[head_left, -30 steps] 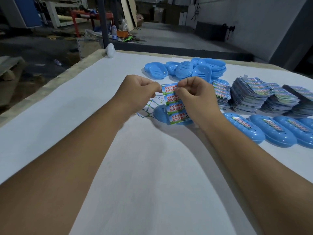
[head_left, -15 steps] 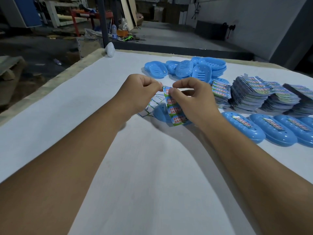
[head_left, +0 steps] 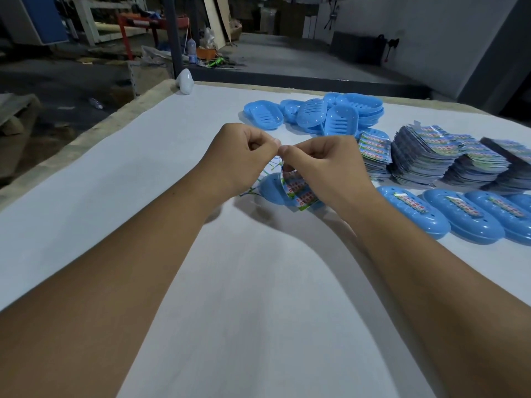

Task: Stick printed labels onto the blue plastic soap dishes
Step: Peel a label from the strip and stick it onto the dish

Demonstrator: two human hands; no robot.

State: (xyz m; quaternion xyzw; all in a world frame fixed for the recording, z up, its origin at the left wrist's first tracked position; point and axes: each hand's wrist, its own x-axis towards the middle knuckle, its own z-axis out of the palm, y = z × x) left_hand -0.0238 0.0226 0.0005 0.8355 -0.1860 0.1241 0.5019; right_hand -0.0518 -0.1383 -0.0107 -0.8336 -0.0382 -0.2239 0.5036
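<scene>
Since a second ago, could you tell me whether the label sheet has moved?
Yes: the label sheet has curled narrower above the soap dish, which stayed put.

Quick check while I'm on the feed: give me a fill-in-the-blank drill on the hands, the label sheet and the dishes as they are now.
1. Both the left hand and the right hand pinch the top of the ____ sheet.
2. The sheet hangs over a blue soap dish that bears ____ label.
3. The dishes in the row to the right each carry a label and lie ____ side up.
4. The unlabelled dishes are piled at the table's ____ edge.

Missing words: label; no; bottom; far
</scene>
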